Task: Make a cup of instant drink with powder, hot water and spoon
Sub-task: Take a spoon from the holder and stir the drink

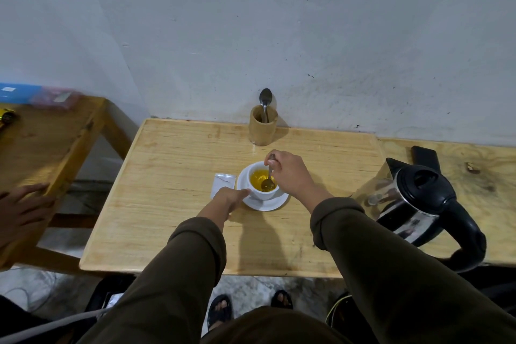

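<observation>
Nearest the camera, two dark olive sleeves [178, 274] reach forward over the near edge of the pale wooden bench [173, 204]. The left hand [229, 198] lies low on the bench top, its fingers drawn together and extended, the fingertips touching the left side of the white ceramic cup [258, 193] at the rim of the round white saucer [268, 204]. The right hand [290, 173] is above and to the right of the cup, fingers pinched on the upper handle of a metal teaspoon [268, 176]; the spoon's bowl is dipped in the yellow liquid [258, 177] that fills the cup. Cup and saucer stand slightly right of the bench's centre.

Just left of the saucer, flat on the bench, lies a small white sachet [222, 183], partly hidden by the left hand; whether it is open cannot be told.

At the right, on an adjoining wooden surface [480, 181], stands a steel electric kettle with black lid and handle [413, 204], with a flat black object [424, 156] behind it.

At the far edge of the bench, against the grey-white wall [279, 36], stands a cylindrical bamboo holder [263, 128] with a second metal spoon [265, 102] upright in it, bowl upward.

At the far left, another person's hand [21, 209] rests on the edge of a separate wooden table [55, 137].
</observation>
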{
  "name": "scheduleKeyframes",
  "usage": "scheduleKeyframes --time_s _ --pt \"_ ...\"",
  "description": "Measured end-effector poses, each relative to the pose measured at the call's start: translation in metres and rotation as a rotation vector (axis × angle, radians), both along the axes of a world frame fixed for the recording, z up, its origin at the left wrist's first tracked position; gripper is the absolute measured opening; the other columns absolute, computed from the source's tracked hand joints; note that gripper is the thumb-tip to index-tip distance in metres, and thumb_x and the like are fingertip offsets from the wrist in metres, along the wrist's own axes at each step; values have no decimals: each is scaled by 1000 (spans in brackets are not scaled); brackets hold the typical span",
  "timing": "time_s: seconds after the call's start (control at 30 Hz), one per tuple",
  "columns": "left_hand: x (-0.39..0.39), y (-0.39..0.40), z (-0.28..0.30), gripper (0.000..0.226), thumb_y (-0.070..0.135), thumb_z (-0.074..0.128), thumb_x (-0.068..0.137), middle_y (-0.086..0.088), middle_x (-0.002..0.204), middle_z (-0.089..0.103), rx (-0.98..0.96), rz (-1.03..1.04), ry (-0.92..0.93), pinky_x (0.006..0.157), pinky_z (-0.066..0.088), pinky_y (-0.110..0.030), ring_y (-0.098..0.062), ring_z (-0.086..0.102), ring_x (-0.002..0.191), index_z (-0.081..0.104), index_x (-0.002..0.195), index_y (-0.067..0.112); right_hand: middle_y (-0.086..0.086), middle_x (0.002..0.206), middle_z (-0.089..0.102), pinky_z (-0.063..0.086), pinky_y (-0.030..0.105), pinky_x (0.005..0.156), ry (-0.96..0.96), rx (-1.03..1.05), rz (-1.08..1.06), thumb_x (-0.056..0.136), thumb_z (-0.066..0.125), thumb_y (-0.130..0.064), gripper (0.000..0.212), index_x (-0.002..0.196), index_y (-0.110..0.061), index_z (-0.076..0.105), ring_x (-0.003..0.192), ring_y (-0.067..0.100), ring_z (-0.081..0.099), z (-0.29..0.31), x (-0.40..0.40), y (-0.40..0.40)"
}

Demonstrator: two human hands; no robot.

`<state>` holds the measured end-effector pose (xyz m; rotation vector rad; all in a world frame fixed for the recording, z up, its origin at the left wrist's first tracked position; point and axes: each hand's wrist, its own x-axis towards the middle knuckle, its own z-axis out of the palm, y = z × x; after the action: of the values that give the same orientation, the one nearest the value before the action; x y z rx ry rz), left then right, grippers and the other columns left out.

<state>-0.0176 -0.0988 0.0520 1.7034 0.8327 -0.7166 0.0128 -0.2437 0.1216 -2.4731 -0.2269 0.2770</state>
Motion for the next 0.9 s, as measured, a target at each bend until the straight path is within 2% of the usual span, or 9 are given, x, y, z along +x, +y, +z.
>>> scheduleKeyframes --time_s 0.2,0.33,0.47,0.63,0.77,0.9 --pt "-1 1 0 63 42 62 87 -15 138 54 -4 5 0 100 43 -41 -30 51 128 48 136 4 12 109 67 42 25 83 -37 -3 17 96 44 -14 25 106 -12 67 102 25 60 -1 -1 1" --pt "0 1 0 63 42 62 87 -13 137 56 -1 -2 2 99 43 -40 -28 52 127 49 136 4 13 100 71 51 33 88 7 93 33 95 45 -10 23 99 -9 68 95 26 66 1 -3 2" --pt "0 1 1 61 41 61 88 -14 136 56 13 -12 1 97 44 -39 -29 52 126 50 134 3 15 92 71 52 40 87 45 93 23 95 43 -10 21 93 -8 64 89 27 66 5 1 -1" --pt "1 2 2 62 42 62 87 -14 136 56 12 -21 9 98 44 -41 -30 52 126 50 135 4 15 106 64 46 34 82 9 -26 12 96 42 -12 24 100 -8 65 98 29 59 6 4 -3" --pt "1 2 3 62 43 62 87 -14 136 57 16 -27 20 100 44 -41 -29 52 126 51 135 4 15 108 67 49 36 90 21 24 7 96 45 -13 25 103 -10 68 101 28 61 5 1 -2" --pt "1 3 3 62 43 62 87 -13 135 58 17 -34 20 98 44 -41 -30 53 125 51 134 5 13 99 73 51 35 92 89 117 27 94 46 -10 23 97 -9 69 95 25 67 9 -1 -3"
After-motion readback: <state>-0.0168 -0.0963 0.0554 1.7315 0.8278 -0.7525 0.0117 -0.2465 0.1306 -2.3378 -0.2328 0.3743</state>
